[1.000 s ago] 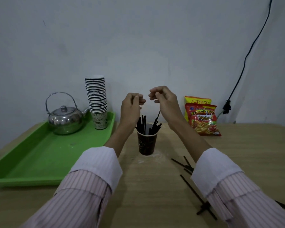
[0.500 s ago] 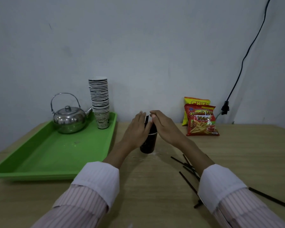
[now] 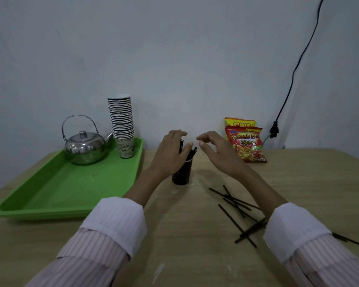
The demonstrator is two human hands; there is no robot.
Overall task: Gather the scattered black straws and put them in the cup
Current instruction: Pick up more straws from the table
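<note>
A dark paper cup [image 3: 181,176] stands mid-table with a bundle of black straws [image 3: 192,153] sticking up out of it. My left hand [image 3: 170,155] is cupped against the cup's left side. Its fingers sit behind the straw tops and its thumb in front, loosely and without a firm grip. My right hand [image 3: 215,151] hovers just right of the cup with fingers curved and apart, holding nothing. Several loose black straws [image 3: 235,205] lie crossed on the table under my right forearm. One more straw [image 3: 351,241] shows beside my right sleeve.
A green tray [image 3: 56,193] at the left holds a steel kettle [image 3: 84,147] and a tall stack of paper cups [image 3: 122,125]. Two snack bags [image 3: 247,143] lean on the wall at the back right, near a black cable and plug [image 3: 275,130].
Both hands came down from above the cup and closed in around the straw bundle. Since then my right hand has drawn away to the right while the left stays at the cup.
</note>
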